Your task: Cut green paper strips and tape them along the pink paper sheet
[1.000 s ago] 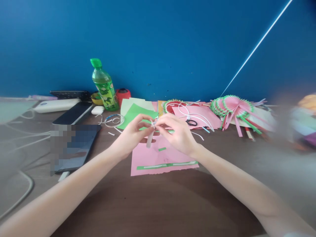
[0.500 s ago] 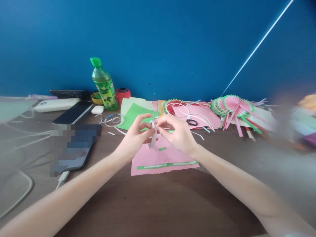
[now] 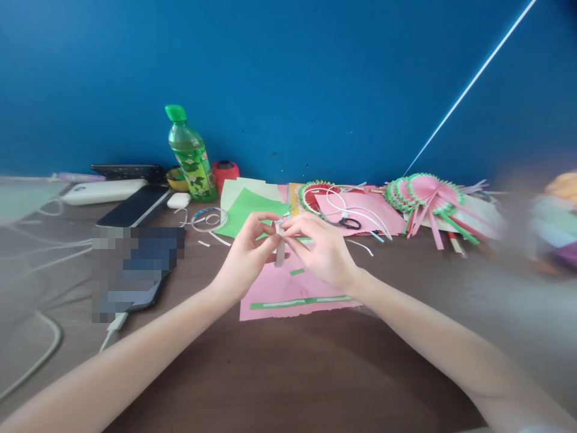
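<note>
Both hands meet above a pink paper sheet (image 3: 279, 288) that lies on the brown table (image 3: 279, 373). My left hand (image 3: 246, 252) and my right hand (image 3: 322, 246) pinch a small roll of white tape (image 3: 280, 249) between their fingertips, the roll hanging on edge below them. A green and white strip (image 3: 300, 302) is stuck along the pink sheet near its front edge, and a small green scrap (image 3: 296, 272) lies above it.
A green bottle (image 3: 192, 156) stands at the back by a red spool (image 3: 224, 171). Phones and a tablet (image 3: 135, 207) with cables lie at the left. Green paper (image 3: 246, 207), scissors (image 3: 349, 224), a tape ring (image 3: 208, 219) and folded pink fans (image 3: 428, 195) crowd the far edge.
The hands have shifted slightly left and nearer. The tape roll has turned between the fingers. The rest has not moved.
</note>
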`<state>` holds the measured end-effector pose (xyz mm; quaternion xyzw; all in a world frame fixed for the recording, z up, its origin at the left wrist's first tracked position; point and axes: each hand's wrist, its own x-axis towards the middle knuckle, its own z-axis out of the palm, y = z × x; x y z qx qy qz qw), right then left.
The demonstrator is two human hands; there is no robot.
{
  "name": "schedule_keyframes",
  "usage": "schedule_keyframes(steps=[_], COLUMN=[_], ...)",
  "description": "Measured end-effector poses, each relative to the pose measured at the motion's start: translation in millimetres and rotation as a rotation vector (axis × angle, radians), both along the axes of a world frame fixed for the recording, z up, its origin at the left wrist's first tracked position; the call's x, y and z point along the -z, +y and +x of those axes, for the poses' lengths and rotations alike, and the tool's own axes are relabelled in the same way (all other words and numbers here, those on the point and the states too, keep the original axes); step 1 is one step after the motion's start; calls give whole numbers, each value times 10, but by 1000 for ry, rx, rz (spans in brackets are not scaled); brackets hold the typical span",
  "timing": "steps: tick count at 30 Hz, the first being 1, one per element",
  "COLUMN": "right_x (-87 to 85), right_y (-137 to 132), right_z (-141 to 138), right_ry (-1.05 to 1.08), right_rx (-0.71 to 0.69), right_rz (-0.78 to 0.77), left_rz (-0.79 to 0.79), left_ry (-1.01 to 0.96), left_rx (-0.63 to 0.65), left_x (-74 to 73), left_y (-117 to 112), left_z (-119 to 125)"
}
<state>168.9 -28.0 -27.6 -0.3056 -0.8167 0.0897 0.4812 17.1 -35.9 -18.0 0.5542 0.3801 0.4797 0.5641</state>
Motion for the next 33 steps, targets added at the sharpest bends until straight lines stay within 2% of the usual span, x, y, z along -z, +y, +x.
schedule_keyframes(steps=[8,15,22,28,33], right_x=[22,-31,-31,-34,-60], right_y=[-56,-122,-102,-70,-50], right_z=[-65,-103,-80,-58,-43], right_ry=[-49,-16,17,9,98], right_rx=[39,-20,-29,-58,-95], right_rz=[99,-53,-57,-47,-182], left_rz=[91,113,50,34,-29], left_ry=[-69,-105,-113,-114,-135], left_rx=[-29,-57,-115,-90,9], left_x=[65,51,23,34,10], left_y=[29,69,80,117,154], left_z=[-3,-40,-32,-64,-110])
